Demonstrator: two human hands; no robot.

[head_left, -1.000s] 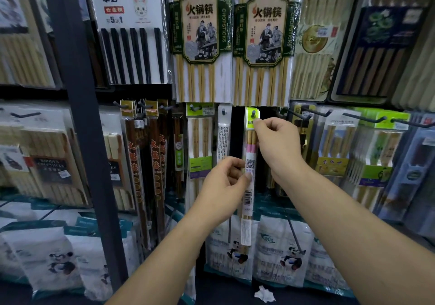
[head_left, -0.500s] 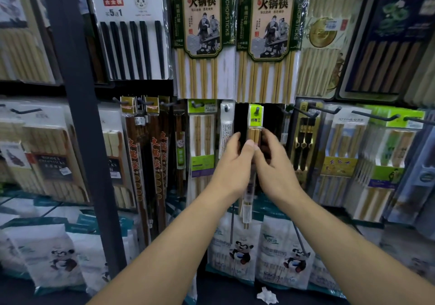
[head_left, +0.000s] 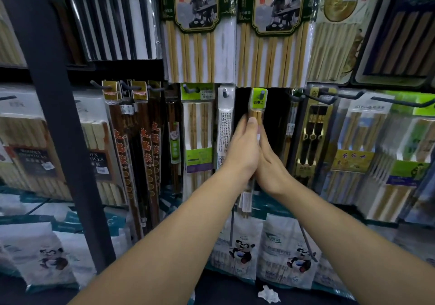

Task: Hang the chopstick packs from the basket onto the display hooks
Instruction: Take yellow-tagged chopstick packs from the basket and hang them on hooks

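Chopstick pack hanging on hook, probably light, stiff, slippery sleeve; left hand pinching it below header, right hand pressing flat-fingered alongside.

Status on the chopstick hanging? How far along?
Done: the slim pack hangs by its green header on a hook. In hand: left hand pinches it, right hand pressed flat beside it. Left: release; basket out of view, so remaining packs unknown.
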